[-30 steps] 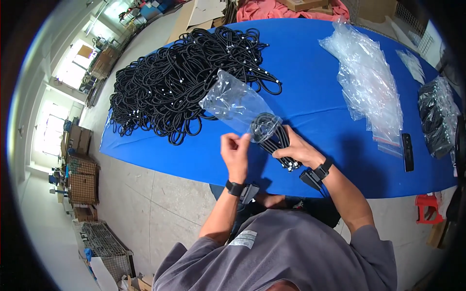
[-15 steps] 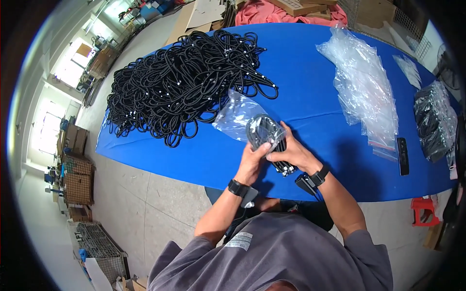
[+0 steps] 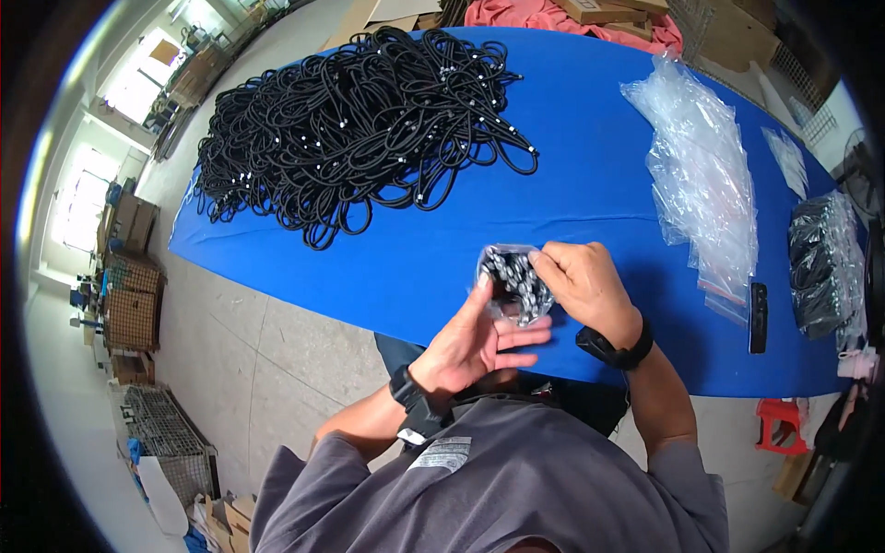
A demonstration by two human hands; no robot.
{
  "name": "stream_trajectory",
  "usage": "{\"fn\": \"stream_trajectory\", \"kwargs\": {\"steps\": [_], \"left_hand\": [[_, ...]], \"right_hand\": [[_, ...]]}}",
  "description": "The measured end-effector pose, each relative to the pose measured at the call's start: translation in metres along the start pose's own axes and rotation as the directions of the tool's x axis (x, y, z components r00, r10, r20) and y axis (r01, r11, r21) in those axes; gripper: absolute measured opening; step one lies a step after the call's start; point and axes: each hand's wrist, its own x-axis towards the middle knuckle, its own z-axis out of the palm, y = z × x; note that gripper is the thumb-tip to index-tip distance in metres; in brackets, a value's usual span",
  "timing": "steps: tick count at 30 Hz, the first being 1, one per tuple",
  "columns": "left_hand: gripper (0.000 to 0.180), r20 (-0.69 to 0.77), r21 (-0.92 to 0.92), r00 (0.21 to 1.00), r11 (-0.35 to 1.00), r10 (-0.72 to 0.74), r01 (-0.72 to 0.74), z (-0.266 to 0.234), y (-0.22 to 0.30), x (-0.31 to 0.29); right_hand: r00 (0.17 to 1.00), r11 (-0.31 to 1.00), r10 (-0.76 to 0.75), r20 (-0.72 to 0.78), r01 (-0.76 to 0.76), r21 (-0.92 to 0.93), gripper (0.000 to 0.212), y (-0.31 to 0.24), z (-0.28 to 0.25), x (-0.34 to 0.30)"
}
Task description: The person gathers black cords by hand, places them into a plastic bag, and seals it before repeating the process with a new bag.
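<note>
A clear plastic bag (image 3: 510, 249) with a bundle of black elastic cords (image 3: 522, 288) inside it is held up over the near edge of the table; the cords' silvery end pieces face up. My left hand (image 3: 466, 346) cradles the bag from the left and below, its thumb against the side and several fingers stretched out underneath. My right hand (image 3: 590, 286) has its fingers curled at the bag's upper right rim, pinching the plastic. Beyond my hands, a large heap of loose black cord loops (image 3: 359, 129) covers the left part of the blue table (image 3: 590, 198).
A stack of flat clear bags (image 3: 705, 175) lies on the right, with a black oblong device (image 3: 758, 318) beside it. Filled bags of cords (image 3: 816, 267) are piled at the far right. A red stool (image 3: 782, 426) stands on the floor at the right.
The bag and cords were tilted with the end pieces toward me; now the end pieces face up inside the bag. My left fingers have spread beneath it, and my right hand has moved to the rim.
</note>
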Motion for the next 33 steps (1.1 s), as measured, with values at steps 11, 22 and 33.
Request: {"fn": "stream_trajectory", "kwargs": {"steps": [11,22,33], "left_hand": [[0.046,-0.038,0.904,0.740,0.338,0.672,-0.261,0.003,0.001,0.012],[0.024,0.237,0.969,0.431,-0.179,0.871,-0.171,0.006,0.072,-0.009],[0.036,0.063,0.871,0.712,0.310,0.700,-0.381,0.038,0.083,-0.010]], "right_hand": [[0.940,0.950,-0.264,-0.217,0.215,-0.226,0.034,-0.013,0.010,0.003],[0.915,0.940,-0.305,-0.263,0.246,-0.235,0.028,-0.025,-0.028,0.019],[0.952,0.973,-0.225,-0.208,0.208,-0.101,0.016,-0.044,-0.042,0.014]]}}
